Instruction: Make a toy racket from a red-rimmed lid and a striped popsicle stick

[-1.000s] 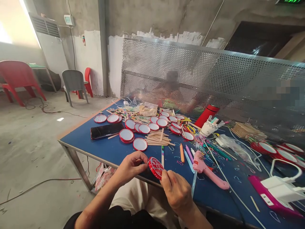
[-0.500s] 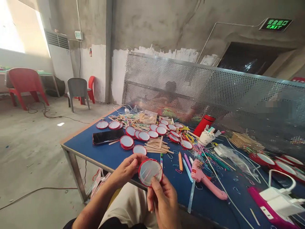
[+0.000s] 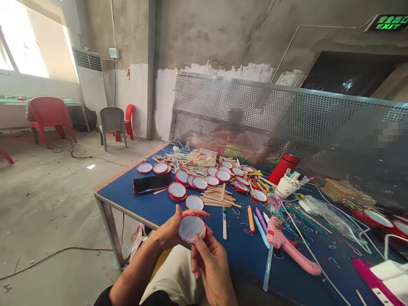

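Observation:
Just over the table's near edge I hold a small round red-rimmed disc [image 3: 192, 228] with a pale, translucent face and a faint reddish line across it. My right hand [image 3: 212, 261] pinches its lower right rim, thumb on the face. Around the disc's left and far edge, my left hand [image 3: 172, 227] has its thumb and fingers closed on the rim. Similar red-rimmed discs [image 3: 194, 202] lie just beyond my hands, some stacked. Next to them are a pile of wooden craft sticks [image 3: 218, 196] and a stick with coloured bands [image 3: 225, 223].
A pink glue gun [image 3: 291, 248] lies at right beside coloured pens [image 3: 251, 219]. Behind stand a pen cup [image 3: 287, 185] and a red bottle [image 3: 283, 168]. A black phone [image 3: 152, 184] lies at left. Cables and a magenta power strip [image 3: 371, 282] occupy the right; a perforated metal screen [image 3: 204, 95] borders the back.
My left hand has closed in around the disc's left and far rim. The disc is tilted flatter, and my view has turned slightly left.

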{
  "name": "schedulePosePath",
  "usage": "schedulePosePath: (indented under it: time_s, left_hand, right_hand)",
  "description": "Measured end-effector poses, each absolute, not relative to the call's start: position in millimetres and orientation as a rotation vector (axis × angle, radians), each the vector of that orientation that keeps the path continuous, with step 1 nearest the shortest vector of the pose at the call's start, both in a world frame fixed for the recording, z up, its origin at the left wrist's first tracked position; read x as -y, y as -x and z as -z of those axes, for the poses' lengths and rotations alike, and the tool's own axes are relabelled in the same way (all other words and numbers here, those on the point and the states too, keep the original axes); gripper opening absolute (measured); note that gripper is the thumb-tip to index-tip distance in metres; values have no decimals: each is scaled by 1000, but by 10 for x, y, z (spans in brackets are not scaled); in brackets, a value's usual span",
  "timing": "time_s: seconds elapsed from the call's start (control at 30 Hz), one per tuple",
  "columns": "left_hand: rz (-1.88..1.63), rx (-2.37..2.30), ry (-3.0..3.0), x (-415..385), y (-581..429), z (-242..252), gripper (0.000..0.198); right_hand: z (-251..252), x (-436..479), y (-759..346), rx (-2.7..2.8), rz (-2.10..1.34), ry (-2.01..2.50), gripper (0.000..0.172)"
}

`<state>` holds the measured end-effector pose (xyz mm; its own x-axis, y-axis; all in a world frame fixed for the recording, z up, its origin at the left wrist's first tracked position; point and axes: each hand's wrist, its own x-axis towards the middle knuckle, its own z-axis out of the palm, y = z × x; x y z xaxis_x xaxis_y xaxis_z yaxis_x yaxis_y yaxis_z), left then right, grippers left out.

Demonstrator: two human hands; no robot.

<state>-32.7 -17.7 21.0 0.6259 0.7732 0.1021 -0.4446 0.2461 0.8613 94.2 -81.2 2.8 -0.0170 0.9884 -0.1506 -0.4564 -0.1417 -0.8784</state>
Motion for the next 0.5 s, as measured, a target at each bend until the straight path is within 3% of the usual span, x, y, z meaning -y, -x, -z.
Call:
schedulePosePath:
  time_s: [0.1, 0.3, 0.5]
  left_hand:
    - [-880, -391, -973, 201, 341, -261, 80]
    - [-797, -350, -1000, 159, 383, -245, 96]
    - [-877, -333, -927, 73, 432, -111, 87]
  right_hand:
    - [-35, 819, -940, 724, -1507, 922, 57]
    - [-34, 803, -909, 706, -1498, 922, 59]
    - [83, 879, -1028, 842, -1481, 982, 61]
